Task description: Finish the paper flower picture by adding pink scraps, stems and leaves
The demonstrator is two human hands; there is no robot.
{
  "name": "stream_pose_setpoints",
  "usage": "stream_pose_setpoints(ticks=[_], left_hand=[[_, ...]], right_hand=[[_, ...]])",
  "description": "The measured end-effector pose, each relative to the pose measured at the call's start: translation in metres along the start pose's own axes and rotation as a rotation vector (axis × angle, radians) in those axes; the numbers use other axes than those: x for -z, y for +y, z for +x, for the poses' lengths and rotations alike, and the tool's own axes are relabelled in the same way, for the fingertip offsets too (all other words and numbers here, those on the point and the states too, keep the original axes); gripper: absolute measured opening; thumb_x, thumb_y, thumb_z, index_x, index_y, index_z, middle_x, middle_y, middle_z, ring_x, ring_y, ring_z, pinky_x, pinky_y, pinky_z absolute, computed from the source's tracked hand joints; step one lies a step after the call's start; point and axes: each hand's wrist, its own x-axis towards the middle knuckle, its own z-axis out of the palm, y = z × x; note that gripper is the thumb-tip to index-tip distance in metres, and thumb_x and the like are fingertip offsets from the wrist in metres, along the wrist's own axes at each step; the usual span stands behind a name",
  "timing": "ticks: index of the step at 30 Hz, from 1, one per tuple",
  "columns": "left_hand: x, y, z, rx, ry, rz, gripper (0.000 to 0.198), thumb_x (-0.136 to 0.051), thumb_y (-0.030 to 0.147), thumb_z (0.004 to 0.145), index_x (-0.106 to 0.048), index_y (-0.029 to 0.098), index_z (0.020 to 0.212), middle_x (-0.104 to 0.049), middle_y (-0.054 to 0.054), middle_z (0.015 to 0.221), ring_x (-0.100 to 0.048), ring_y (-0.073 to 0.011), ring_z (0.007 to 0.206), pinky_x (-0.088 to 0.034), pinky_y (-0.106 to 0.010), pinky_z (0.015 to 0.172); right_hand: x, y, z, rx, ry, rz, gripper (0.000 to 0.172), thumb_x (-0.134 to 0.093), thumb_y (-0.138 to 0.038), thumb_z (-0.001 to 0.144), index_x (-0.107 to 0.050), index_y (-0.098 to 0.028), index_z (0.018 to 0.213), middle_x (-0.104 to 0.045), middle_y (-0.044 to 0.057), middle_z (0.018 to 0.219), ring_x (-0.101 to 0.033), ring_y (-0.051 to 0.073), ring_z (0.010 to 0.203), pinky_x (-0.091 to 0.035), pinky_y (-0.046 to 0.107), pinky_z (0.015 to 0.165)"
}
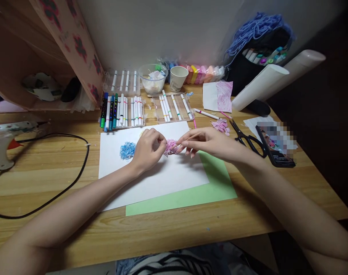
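A white sheet of paper (151, 183) lies over a green sheet (185, 198) on the wooden table. On the white sheet are a round blue cluster of crumpled bits (127, 150) and a pink cluster (171, 146). My right hand (204, 141) pinches a thin wooden stick (189, 138), its tip at the pink cluster. At that cluster's left edge, my left hand (149, 148) has thumb and forefinger pressed together; what they hold, if anything, is hidden. A pale yellow patch (142, 133) shows partly behind this hand.
Marker trays (122, 110) stand behind the paper, near a plastic bowl (153, 78) and a paper cup (178, 78). Pink paper scraps (220, 126), black scissors (247, 138) and a phone (275, 147) lie right. A glue gun (5, 143) with a looping cord (84, 168) lies left.
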Motion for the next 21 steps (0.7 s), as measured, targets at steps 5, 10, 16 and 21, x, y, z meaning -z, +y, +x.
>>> stream_pose_setpoints(ticks=[5,10,16,21], left_hand=[[0.000,0.000,0.000,0.005,-0.002,-0.006,0.013,-0.049,0.018,0.083,-0.052,0.020,0.070,-0.054,0.000,0.076,-0.048,-0.0168,0.078,-0.038,-0.032,0.073],[0.000,0.001,0.000,0.004,-0.003,-0.022,0.014,-0.049,0.017,0.083,-0.052,0.019,0.070,-0.054,0.000,0.075,-0.047,-0.0168,0.078,-0.038,-0.032,0.073],[0.001,0.002,0.000,0.013,-0.001,-0.030,0.014,-0.049,0.014,0.082,-0.052,0.019,0.069,-0.053,0.000,0.074,-0.046,-0.0164,0.076,-0.037,-0.031,0.071],[0.003,0.002,0.000,-0.048,-0.039,-0.035,0.016,-0.047,0.014,0.084,-0.053,0.019,0.070,-0.054,-0.001,0.075,-0.046,-0.0170,0.077,-0.037,-0.033,0.074]], right_hand=[[-0.029,0.021,-0.001,0.139,0.265,-0.253,0.025,-0.044,-0.028,0.094,-0.062,-0.015,0.083,-0.065,0.003,0.070,-0.059,0.012,0.059,-0.046,0.025,0.061],[-0.040,0.032,-0.007,0.305,0.353,-0.355,0.024,-0.040,-0.024,0.096,-0.060,-0.016,0.086,-0.063,0.002,0.075,-0.059,0.011,0.062,-0.045,0.026,0.065],[-0.037,0.042,-0.019,0.438,0.507,-0.186,0.020,-0.043,-0.025,0.095,-0.062,-0.020,0.092,-0.063,0.001,0.071,-0.060,0.012,0.061,-0.047,0.025,0.056],[-0.010,0.050,-0.031,0.453,0.805,-0.003,0.023,-0.039,-0.028,0.096,-0.060,-0.025,0.106,-0.070,0.004,0.092,-0.067,0.017,0.077,-0.054,0.031,0.064]])
